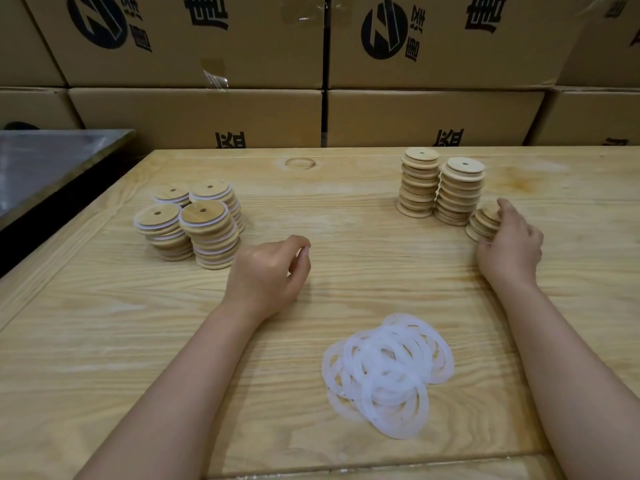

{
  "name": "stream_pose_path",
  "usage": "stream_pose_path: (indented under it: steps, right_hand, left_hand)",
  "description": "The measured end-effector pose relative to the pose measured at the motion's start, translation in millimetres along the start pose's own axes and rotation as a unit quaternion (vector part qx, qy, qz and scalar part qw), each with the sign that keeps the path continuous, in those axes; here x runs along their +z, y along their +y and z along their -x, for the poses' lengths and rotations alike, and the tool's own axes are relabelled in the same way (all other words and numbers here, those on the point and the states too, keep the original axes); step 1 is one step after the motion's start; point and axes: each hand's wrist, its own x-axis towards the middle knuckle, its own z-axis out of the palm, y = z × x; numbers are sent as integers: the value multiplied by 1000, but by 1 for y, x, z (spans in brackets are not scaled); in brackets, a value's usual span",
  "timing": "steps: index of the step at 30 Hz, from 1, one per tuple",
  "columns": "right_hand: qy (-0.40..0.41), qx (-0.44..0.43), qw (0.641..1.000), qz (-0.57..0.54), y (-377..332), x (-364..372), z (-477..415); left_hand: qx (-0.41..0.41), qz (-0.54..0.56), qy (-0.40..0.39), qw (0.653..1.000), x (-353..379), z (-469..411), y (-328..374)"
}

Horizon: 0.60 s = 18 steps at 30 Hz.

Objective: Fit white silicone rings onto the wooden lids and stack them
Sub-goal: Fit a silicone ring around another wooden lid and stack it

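The wooden lids are pale round discs, each with a small hole in the middle. Four stacks of ringed lids (pixel 207 230) stand clustered at the left of the bench (pixel 346 209), with white rims showing between the discs, and they lean a little. At the far right stand two tall stacks of bare lids (pixel 459 199), touching each other. Just beside them, nearer the front, is a short stack (pixel 483 220).

The right hand (pixel 509 242) grips this short stack, fingers curled over its top and side and hiding part of it. The left hand (pixel 268 271) is at mid-bench, closed, its fingers curled in and its thumb tip against the forefinger, with nothing visible between them.

A loose pile of silicone rings (pixel 388 372), translucent white and overlapping, lies near the front between the two forearms. Printed cardboard boxes (pixel 194 112) wall off the far edge. A dark metal surface (pixel 52 161) adjoins the bench at the left.
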Motion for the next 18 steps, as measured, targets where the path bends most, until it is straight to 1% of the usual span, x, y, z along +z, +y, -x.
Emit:
stream_pose_path:
  steps: [3,9,10,12,13,14,15,16,17,18]
  right_hand:
    - [26,-11,1000,7,0,2,1]
    - [86,-34,994,-64,-4,-2,4]
    - [97,-48,991,-77,-5,-3,5]
    - [118,-96,981,-117,-12,-6,8]
    - [128,-126,974,-139,-17,-7,10]
    - [135,-158,965,-158,-24,-8,13]
    - [137,-193,956,-174,-32,-8,18]
    - [132,-228,946,-190,-40,-9,23]
    - [119,-264,935,-203,-49,-9,29]
    - [99,-297,925,-216,-59,-9,36]
  left_hand:
    - [-3,-1,7,1000,0,1,-1]
    - [-2,-1,11,1000,3,2,-2]
    - [-19,9,4,1000,4,3,-2]
    - [-101,60,-25,993,5,3,0]
    - [-160,110,-49,980,7,2,3]
    - [-226,183,-72,954,10,1,5]
    - [-292,271,-92,912,12,-1,9]
    - [-348,355,-107,861,14,-3,14]
    - [-385,421,-120,813,15,-6,18]
    - [-410,468,-132,772,16,-8,21]
